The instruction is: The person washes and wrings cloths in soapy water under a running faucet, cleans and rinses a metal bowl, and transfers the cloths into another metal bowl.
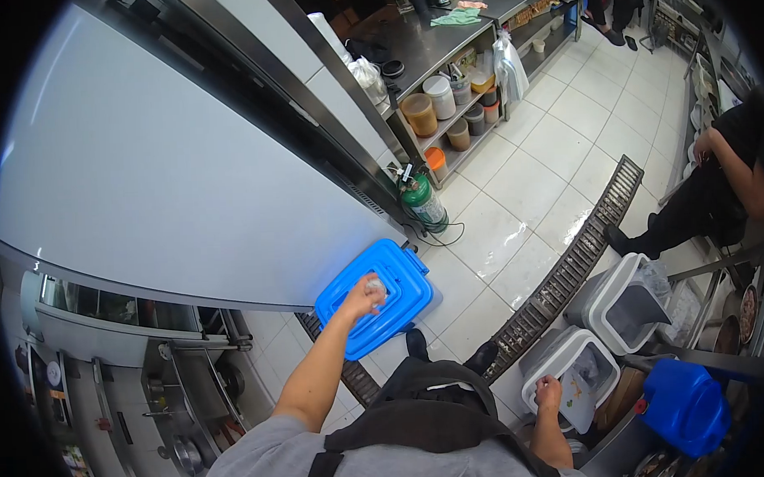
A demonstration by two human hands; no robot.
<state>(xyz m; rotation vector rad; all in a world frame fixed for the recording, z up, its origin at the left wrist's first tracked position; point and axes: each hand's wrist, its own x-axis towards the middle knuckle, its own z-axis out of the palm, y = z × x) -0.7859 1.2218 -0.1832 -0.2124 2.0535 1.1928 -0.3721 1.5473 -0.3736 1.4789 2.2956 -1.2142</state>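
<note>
Lid (401,297), bright blue, tops a tub beside a white panel (143,154) on a kitchen's tiled floor (482,210), its long axis running from near left to far right. Above it, the left hand (365,296) reaches forward, fingers curled around a small whitish item (377,285). The right hand (549,393) hangs by a bin (556,353), fingers bent, any grip impossible to tell.

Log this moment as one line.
Left hand: over blue lid, holding small translucent item | Right hand: curled near white-rimmed bin, contact unclear
</note>
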